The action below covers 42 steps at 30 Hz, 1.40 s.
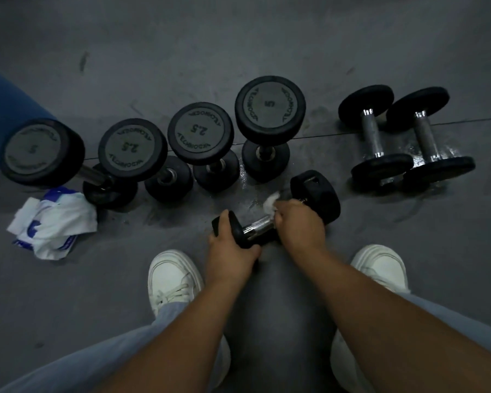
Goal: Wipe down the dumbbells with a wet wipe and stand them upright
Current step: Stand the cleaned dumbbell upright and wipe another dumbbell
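**Dumbbell held in both hands, wipe on its handle**

At the far left edge stands a smooth blue roll [9, 95]. Below it a crumpled white-and-blue plastic wipe packet [54, 222] lies on the matte grey rubber floor [238, 38].

Four dumbbells stand on end in a row just beyond the packet. Each has round black rubber heads with a flat grey disc on top. The leftmost dumbbell [41, 151] bears a faint single digit, the second dumbbell [132, 148] and third dumbbell [200, 133] read 2.5, and the fourth dumbbell [270, 104] reads 5.

In front of that row, between two white lace-up shoes [173, 276], is the held dumbbell [318, 194]. It lies slanted, with its far head up and to the right. Its heads are black rubber and its short handle is bright chrome. The left hand [230, 248] grips the near head, fingers curled over it. The right hand [301, 225] is wrapped round the handle next to the far head, and a bunched white wet wipe [271, 201] pokes out from under its fingers. The floor just beyond shines wet.

At the right two lying dumbbells [373, 134] rest side by side on their heads' rims. Their handles are knurled steel, and a wet sheen shows beneath them.
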{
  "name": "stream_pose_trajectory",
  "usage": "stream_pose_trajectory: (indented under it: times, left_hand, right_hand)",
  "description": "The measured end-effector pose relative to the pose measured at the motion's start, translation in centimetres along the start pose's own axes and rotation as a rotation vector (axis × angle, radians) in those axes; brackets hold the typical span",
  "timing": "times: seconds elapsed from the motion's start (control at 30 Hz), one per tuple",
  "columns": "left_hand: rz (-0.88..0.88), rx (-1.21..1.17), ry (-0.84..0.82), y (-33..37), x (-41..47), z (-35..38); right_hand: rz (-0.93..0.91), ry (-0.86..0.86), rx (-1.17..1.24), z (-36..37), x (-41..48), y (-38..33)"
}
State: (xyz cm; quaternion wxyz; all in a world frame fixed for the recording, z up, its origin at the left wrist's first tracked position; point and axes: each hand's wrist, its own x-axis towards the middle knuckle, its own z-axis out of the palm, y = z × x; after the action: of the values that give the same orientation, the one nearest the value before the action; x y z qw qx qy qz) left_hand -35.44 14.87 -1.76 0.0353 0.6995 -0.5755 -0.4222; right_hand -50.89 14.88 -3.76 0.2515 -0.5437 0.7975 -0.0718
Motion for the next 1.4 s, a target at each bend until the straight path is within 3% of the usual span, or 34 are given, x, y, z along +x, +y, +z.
stream_pose_trajectory:
  times: [0.1,0.27,0.5,0.57,0.67,0.83,0.93,0.97,1.1,1.2,1.23,1.33,1.4]
  left_hand:
    - [-0.048,-0.015,0.007,0.3,1.2,-0.4]
    - [-0.022,-0.001,-0.058,-0.1,2.8,-1.8]
    - [0.127,0.215,-0.143,-0.4,2.5,-2.9]
    - [0.104,0.209,-0.064,-0.7,1.3,-2.4]
    - [0.05,0.149,0.071,-0.8,0.0,-1.4]
    - [0.051,0.178,0.029,-0.8,0.5,-1.3]
    - [0.051,0.198,0.023,-0.7,0.8,-1.5]
    - [0.052,0.2,0.019,-0.6,0.9,-1.6]
    - [0.061,0.204,-0.022,-0.4,1.5,-2.0]
    - [0.062,0.22,-0.026,-0.4,1.8,-2.0]
    - [0.059,0.223,-0.019,-0.4,1.8,-2.0]
    - [0.061,0.218,-0.028,-0.2,1.8,-2.1]
    - [0.065,0.217,-0.041,-0.3,1.9,-2.1]
  right_hand:
    - [-0.225,-0.176,-0.091,0.6,-1.5,-1.8]
    - [-0.157,-0.204,-0.057,1.3,-1.8,-2.1]
    - [-0.075,-0.024,-0.028,1.5,-3.6,-2.2]
    - [-0.009,0.099,0.065,1.3,-3.7,-1.4]
    - [0.16,0.143,0.175,1.1,-3.6,-1.0]
    - [-0.108,0.012,0.238,2.0,-3.4,-2.5]
    - [0.141,0.266,0.31,2.2,-3.3,-0.9]
    - [0.15,0.298,0.267,2.6,-3.7,-1.3]
    - [-0.217,0.108,0.161,4.5,-4.7,-2.0]
    - [0.025,0.216,0.261,4.0,-3.8,-0.8]
    - [0.024,0.223,0.267,4.0,-3.8,-1.1]
    - [-0.208,0.03,0.246,4.0,-4.5,-2.1]
    - [-0.074,0.09,0.251,3.6,-3.5,-1.7]
